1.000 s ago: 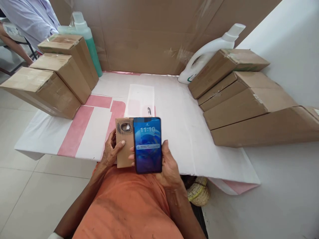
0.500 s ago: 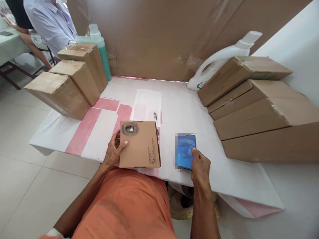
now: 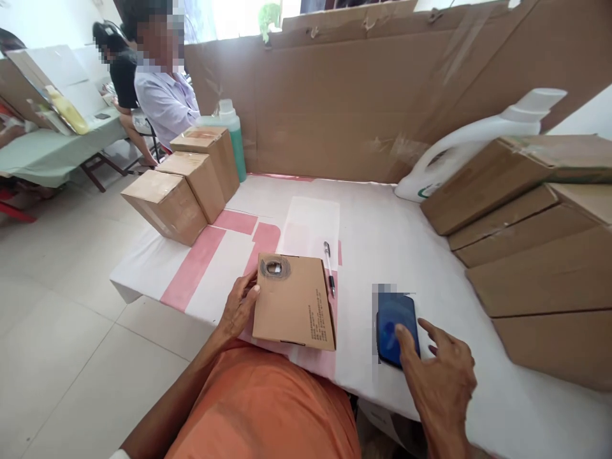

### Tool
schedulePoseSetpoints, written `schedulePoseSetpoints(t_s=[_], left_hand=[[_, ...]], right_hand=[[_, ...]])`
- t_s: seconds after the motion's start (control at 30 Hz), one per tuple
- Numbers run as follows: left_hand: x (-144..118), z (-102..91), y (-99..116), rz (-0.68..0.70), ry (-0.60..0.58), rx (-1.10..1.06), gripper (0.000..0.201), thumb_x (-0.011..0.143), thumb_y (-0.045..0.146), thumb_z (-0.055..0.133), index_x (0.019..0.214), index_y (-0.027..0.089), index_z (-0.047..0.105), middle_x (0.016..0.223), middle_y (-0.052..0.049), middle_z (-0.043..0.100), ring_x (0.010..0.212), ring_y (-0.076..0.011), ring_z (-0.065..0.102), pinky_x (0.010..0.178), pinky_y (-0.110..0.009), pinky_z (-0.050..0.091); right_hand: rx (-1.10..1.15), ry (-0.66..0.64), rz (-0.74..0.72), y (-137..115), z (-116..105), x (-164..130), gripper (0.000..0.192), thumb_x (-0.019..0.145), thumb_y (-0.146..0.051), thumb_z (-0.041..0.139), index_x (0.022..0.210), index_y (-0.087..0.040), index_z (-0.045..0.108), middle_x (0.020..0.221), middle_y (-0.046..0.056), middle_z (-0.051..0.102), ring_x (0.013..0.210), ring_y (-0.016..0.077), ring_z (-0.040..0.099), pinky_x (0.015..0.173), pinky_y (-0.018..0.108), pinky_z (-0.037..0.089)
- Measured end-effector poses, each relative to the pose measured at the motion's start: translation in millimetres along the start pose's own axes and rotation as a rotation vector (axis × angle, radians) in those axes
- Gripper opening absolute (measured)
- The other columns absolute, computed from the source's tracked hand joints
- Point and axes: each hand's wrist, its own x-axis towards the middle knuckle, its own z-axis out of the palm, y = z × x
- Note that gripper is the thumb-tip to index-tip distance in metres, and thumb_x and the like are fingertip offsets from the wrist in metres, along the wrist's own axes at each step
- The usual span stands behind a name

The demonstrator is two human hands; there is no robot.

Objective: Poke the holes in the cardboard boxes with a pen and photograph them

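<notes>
Orange garment across the torso at the bottom of the view, faint darker smudges on the cloth, both forearms bare, left hand and right hand ungloved, no rings or watch visible

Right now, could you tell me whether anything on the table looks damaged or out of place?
The small cardboard box under the left hand has a dark scribbled ring around a mark on its lid corner. The white bottle lies tipped behind the stacked boxes.

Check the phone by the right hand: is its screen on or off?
On. The phone lies flat on the table with its screen glowing blue; the right hand has a fingertip on its lower edge.
</notes>
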Motion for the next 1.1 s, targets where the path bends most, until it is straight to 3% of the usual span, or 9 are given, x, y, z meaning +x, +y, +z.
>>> schedulePoseSetpoints(t_s=[0.1, 0.2, 0.3, 0.47, 0.57, 0.73, 0.87, 0.97, 1.1], left_hand=[[-0.8, -1.2, -6.8, 0.038, 0.019, 0.063, 0.074, 0.101, 0.076, 0.053, 0.15, 0.022, 0.066, 0.155, -0.016, 0.065, 0.15, -0.0335, 0.057, 0.132, -0.055, 0.039], [-4.0, 1.5, -9.2, 0.048, 0.018, 0.089, 0.079, 0.101, 0.079, 0.047, 0.152, 0.02, 0.064, 0.157, -0.018, 0.064, 0.149, -0.0338, 0.056, 0.133, -0.056, 0.036], [-10.5, -1.8, 3.1, 0.033, -0.001, 0.081, 0.076, 0.105, 0.077, 0.041, 0.15, 0.021, 0.066, 0.156, -0.016, 0.065, 0.148, -0.0326, 0.058, 0.132, -0.055, 0.038], [-19.1, -28.9, 50.9, -0.036, -0.059, 0.063, 0.069, 0.109, 0.073, 0.036, 0.141, 0.023, 0.072, 0.144, -0.014, 0.071, 0.131, -0.03, 0.067, 0.118, -0.048, 0.051], [-15.3, -34.4, 66.3, -0.026, -0.036, 0.058, 0.077, 0.108, 0.078, 0.031, 0.135, 0.022, 0.075, 0.128, -0.014, 0.075, 0.102, -0.0279, 0.07, 0.098, -0.047, 0.057], [-8.3, -7.7, 43.7, 0.083, 0.067, -0.045, 0.082, 0.106, 0.082, 0.027, 0.14, 0.023, 0.073, 0.137, -0.015, 0.073, 0.13, -0.0334, 0.064, 0.117, -0.052, 0.048], [-15.4, 7.7, 15.2, 0.107, 0.159, -0.148, 0.081, 0.106, 0.083, 0.026, 0.145, 0.027, 0.069, 0.147, -0.014, 0.07, 0.141, -0.0321, 0.062, 0.121, -0.051, 0.049], [-13.8, -17.4, -5.5, 0.092, 0.421, -0.155, 0.083, 0.101, 0.088, 0.034, 0.146, 0.026, 0.064, 0.15, -0.016, 0.066, 0.145, -0.0338, 0.058, 0.121, -0.053, 0.049], [4.6, -103.0, -34.8, 0.03, 0.75, -0.094, 0.078, 0.097, 0.089, 0.041, 0.138, 0.026, 0.06, 0.146, -0.015, 0.065, 0.147, -0.0346, 0.055, 0.121, -0.054, 0.049]], right_hand=[[0.304, -0.352, -0.097, -18.4, 12.3, -25.8, 0.066, 0.087, -0.063, 0.076, 0.138, -0.021, 0.071, 0.136, 0.018, 0.075, 0.108, 0.0371, 0.077, 0.1, 0.057, 0.063], [0.446, -0.624, -0.181, -42.5, 36.9, -56.8, 0.088, 0.08, -0.056, 0.085, 0.157, -0.025, 0.057, 0.153, 0.015, 0.069, 0.133, 0.0382, 0.072, 0.112, 0.058, 0.06], [0.452, -0.577, -0.193, -64.9, 48.6, -71.9, 0.081, 0.088, -0.054, 0.078, 0.158, -0.022, 0.054, 0.153, 0.016, 0.069, 0.138, 0.0373, 0.069, 0.114, 0.056, 0.06], [0.474, -0.472, -0.249, -95.7, 15.1, -48.6, 0.051, 0.096, -0.063, 0.072, 0.129, -0.025, 0.076, 0.108, 0.01, 0.081, 0.086, 0.0284, 0.079, 0.074, 0.039, 0.068], [0.503, -0.448, -0.306, -111.0, 3.8, -26.8, 0.056, 0.099, -0.069, 0.065, 0.137, -0.029, 0.074, 0.118, 0.011, 0.079, 0.099, 0.0299, 0.078, 0.079, 0.039, 0.068], [0.603, -0.554, -0.192, -116.3, 28.9, -13.2, 0.081, 0.098, -0.08, 0.054, 0.161, -0.029, 0.055, 0.159, 0.015, 0.062, 0.144, 0.0398, 0.061, 0.106, 0.054, 0.063], [0.645, -0.623, -0.182, -140.9, 52.0, -11.0, 0.091, 0.097, -0.091, 0.039, 0.162, -0.029, 0.052, 0.159, 0.017, 0.058, 0.142, 0.0425, 0.06, 0.098, 0.058, 0.064], [0.605, -0.763, -0.328, -198.8, 77.0, -14.8, 0.096, 0.092, -0.092, 0.046, 0.162, -0.026, 0.052, 0.155, 0.019, 0.058, 0.136, 0.0419, 0.061, 0.106, 0.061, 0.058], [0.512, -1.078, -0.5, -291.0, 126.3, -36.3, 0.101, 0.1, -0.081, 0.04, 0.172, -0.011, 0.033, 0.153, 0.027, 0.054, 0.139, 0.0441, 0.058, 0.12, 0.064, 0.045]])
